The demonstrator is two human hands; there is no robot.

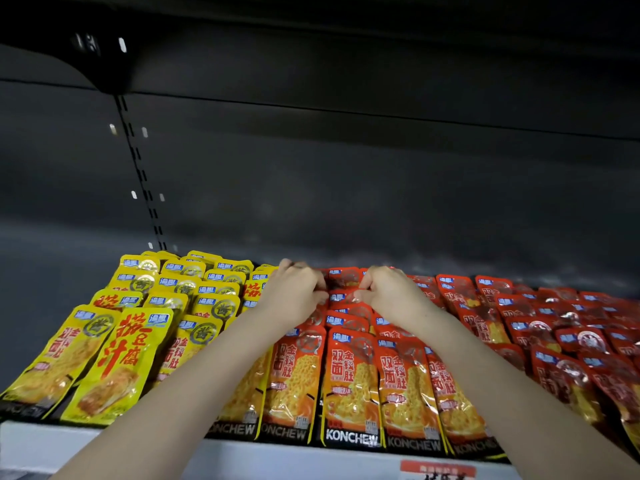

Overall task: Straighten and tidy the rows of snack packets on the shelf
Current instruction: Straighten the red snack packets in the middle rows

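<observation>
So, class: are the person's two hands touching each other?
Apart. The head view shows red packets in the gap between the left hand and right hand.

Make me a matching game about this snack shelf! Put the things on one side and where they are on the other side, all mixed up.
Things
1. yellow packets
2. orange packets
3. dark red packets
4. red label

Places
a. on the front edge of the shelf
b. at the right end of the shelf
c. at the left end of the shelf
d. in the middle, pinched near the back by the left hand and the right hand

Right pairs: 1-c, 2-d, 3-b, 4-a
</observation>
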